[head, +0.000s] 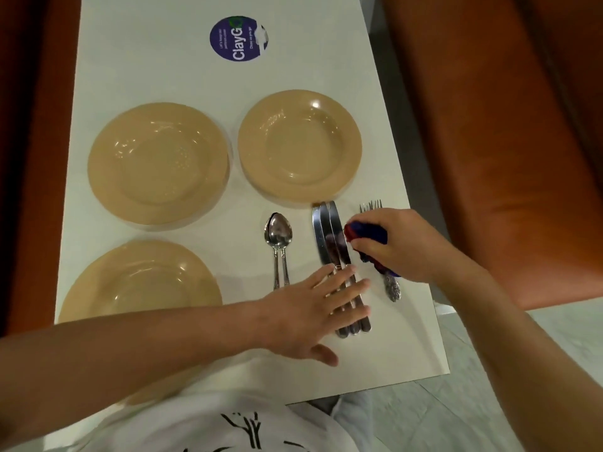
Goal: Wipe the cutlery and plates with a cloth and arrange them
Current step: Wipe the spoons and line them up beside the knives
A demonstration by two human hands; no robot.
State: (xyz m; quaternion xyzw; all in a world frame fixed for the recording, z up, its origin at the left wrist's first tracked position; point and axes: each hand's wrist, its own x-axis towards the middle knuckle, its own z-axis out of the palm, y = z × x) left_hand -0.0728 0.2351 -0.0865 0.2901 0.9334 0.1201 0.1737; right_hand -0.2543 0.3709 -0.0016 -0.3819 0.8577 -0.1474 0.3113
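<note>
Clearly, progress: we judge the task is in the cutlery part, with the arranging almost set and the wiping not finished.
Plates: three tan plates lie on the white desk [163,76], one far left [159,163], one far right [299,145], one near left [140,282] partly under our forearm; whether they are wiped we cannot tell.
Spoons: the spoons [278,236] lie stacked together between the plates and the knives.
Knives: three knives [329,233] lie side by side, blades pointing away from us.
Left hand: our left hand [310,308] rests flat on the knife handles, fingers [346,288] straight and spread apart.
Right hand: our right hand [394,243] is curled tightly round the blue and red cloth [363,231], just beside the knife blades.
Forks: the forks [372,205] lie under the cloth and hand, only tines and one handle end showing.
Around: a round purple sticker [238,39] sits farther up the desk; orange seats [522,158] stand at both sides.
In the way: the forks are close to the desk edge, so we think a strong wipe could push them off.
</note>
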